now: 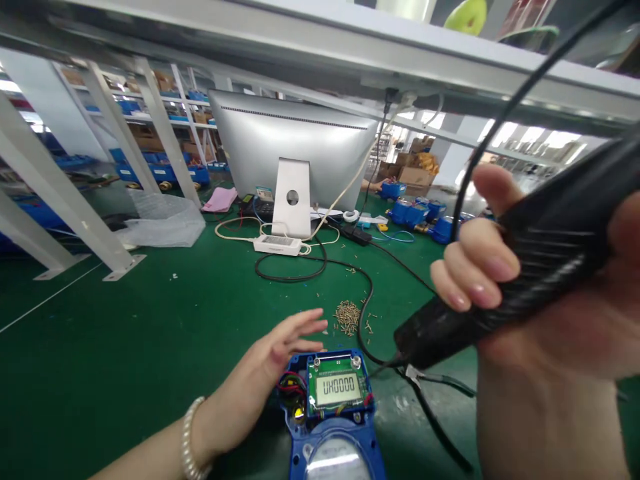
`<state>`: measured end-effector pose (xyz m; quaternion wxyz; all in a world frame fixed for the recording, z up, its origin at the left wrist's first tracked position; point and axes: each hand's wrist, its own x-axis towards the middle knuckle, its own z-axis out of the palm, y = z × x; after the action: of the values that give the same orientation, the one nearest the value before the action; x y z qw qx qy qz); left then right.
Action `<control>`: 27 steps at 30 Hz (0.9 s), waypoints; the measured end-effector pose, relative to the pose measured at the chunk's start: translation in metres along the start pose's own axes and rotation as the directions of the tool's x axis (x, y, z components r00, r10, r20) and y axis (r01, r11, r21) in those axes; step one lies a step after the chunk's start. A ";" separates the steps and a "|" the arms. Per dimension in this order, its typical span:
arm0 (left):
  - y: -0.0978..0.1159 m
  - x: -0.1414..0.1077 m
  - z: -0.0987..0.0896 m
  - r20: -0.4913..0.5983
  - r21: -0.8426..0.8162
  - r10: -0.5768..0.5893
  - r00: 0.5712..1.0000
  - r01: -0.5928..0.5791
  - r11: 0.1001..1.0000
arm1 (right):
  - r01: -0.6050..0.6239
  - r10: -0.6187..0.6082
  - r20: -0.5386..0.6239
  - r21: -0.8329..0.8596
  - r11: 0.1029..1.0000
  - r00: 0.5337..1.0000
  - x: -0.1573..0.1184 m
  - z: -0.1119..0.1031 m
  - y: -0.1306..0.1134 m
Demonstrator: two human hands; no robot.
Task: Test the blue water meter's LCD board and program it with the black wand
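Observation:
My right hand (560,347) is wrapped around a black electric screwdriver (545,247), held slanting with its bit pointing down and left. The bit's tip is close to the right edge of a blue meter housing (371,443); whether it touches cannot be made out. Inside the open housing sits a green circuit board with a lit display (338,388) reading about "UH0000", with coloured wires beside it. At the housing's upper left is my left hand (260,373), fingers stretched out, holding nothing. Beyond it lies a pile of small brass-coloured screws (347,317).
A monitor (295,147) stands with its back towards me, a white power adapter (277,245) before it. Black cable (367,300) winds across the green bench. Several blue housings (410,212) sit back right, plastic wrap (165,223) back left. A shelf (320,40) hangs overhead.

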<state>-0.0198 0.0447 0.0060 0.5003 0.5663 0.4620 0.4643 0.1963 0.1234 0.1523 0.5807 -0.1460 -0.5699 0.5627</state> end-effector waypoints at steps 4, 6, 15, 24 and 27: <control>-0.029 0.024 -0.016 -0.316 0.140 -0.069 0.946 0.119 0.983 | 0.234 -0.290 -0.359 -0.192 0.953 0.887 0.015 -0.029 0.026; -0.040 0.032 -0.018 -0.385 0.251 -0.059 0.921 0.166 0.954 | 0.245 -0.349 -0.419 -0.282 0.928 0.838 0.020 -0.042 0.047; -0.046 0.026 -0.011 -0.348 0.495 0.013 0.937 0.172 0.851 | 0.113 -0.275 -0.433 -0.364 0.924 0.858 0.032 -0.074 0.118; -0.048 0.025 -0.012 -0.334 0.539 0.053 0.941 0.144 0.830 | 0.126 -0.278 -0.419 -0.353 0.927 0.865 0.029 -0.066 0.107; -0.047 0.025 -0.011 -0.336 0.521 0.050 0.941 0.141 0.842 | 0.181 -0.304 -0.404 -0.315 0.932 0.863 0.025 -0.055 0.082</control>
<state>-0.0297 0.0745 -0.0381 0.2460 0.5846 0.6656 0.3934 0.1952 0.1961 0.0813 0.7375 -0.2739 -0.5058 0.3540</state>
